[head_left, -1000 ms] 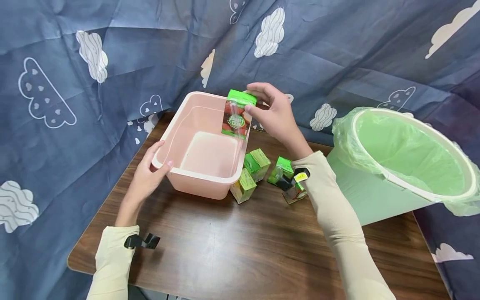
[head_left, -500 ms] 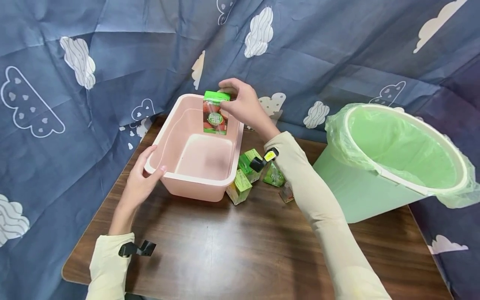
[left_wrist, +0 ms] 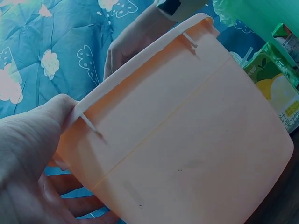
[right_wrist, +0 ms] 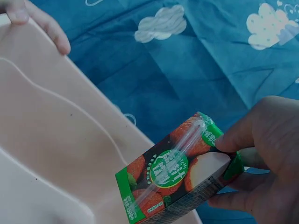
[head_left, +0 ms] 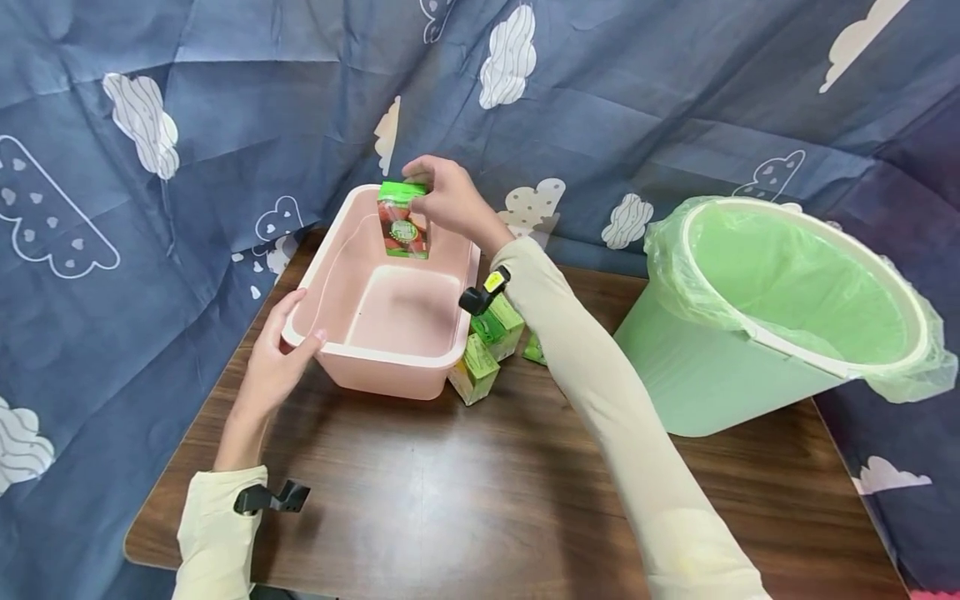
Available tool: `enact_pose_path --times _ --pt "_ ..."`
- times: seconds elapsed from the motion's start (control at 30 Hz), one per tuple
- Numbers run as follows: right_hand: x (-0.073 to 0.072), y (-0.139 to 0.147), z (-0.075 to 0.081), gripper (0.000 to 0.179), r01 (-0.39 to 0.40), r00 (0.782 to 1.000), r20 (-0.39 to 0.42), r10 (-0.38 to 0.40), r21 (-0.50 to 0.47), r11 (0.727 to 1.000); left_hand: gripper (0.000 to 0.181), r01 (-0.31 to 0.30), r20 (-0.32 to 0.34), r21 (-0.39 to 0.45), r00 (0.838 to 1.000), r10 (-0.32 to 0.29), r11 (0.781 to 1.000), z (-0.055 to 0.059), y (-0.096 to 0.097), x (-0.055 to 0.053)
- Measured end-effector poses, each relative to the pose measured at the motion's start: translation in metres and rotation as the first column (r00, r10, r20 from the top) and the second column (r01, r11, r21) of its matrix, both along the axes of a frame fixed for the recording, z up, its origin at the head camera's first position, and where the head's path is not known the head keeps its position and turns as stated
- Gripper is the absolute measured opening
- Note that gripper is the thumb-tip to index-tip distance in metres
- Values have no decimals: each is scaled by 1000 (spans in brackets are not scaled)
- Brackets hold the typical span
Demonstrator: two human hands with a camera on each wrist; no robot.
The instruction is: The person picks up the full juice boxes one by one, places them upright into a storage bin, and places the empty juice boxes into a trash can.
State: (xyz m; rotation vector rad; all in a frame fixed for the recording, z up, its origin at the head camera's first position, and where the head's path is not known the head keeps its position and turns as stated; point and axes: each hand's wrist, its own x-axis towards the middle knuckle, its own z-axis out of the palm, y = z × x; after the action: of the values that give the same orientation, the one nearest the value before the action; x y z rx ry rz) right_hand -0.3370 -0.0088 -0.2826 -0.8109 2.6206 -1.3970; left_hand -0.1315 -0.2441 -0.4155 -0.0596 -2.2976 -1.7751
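My right hand (head_left: 447, 200) pinches a juice box (head_left: 403, 223) by its green top, and the box hangs over the far end of the pink plastic basin (head_left: 375, 357). In the right wrist view the juice box (right_wrist: 168, 172) shows strawberries on its front and a straw stuck along it. My left hand (head_left: 276, 360) grips the basin's near left corner, thumb over the rim and fingers down the outer side. The left wrist view shows the same grip, with the left hand (left_wrist: 37, 154) at the basin's rim (left_wrist: 135, 63).
Two green-and-yellow juice boxes (head_left: 476, 370) stand against the basin's right side. Another green pack (head_left: 534, 350) is partly hidden by the right sleeve. A light green bin (head_left: 675, 367) with a plastic liner stands at the right. A blue cloud-patterned cloth (head_left: 315, 100) hangs behind the wooden table (head_left: 420, 500).
My right hand has carried the strawberry juice box left, from the basin's right rim to over its far end. The left hand keeps its grip on the corner.
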Motion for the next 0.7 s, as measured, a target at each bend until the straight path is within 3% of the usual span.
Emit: enact_pose_path --times 0.37,0.7 --pt "-18 -23 -23 40 29 997 65 -38 131 991 65 -9 4 59 1000 9 998 0 3 3" --pt "-23 -22 -51 42 37 992 113 -51 130 991 62 -44 -6 119 999 45 992 -2 9 3"
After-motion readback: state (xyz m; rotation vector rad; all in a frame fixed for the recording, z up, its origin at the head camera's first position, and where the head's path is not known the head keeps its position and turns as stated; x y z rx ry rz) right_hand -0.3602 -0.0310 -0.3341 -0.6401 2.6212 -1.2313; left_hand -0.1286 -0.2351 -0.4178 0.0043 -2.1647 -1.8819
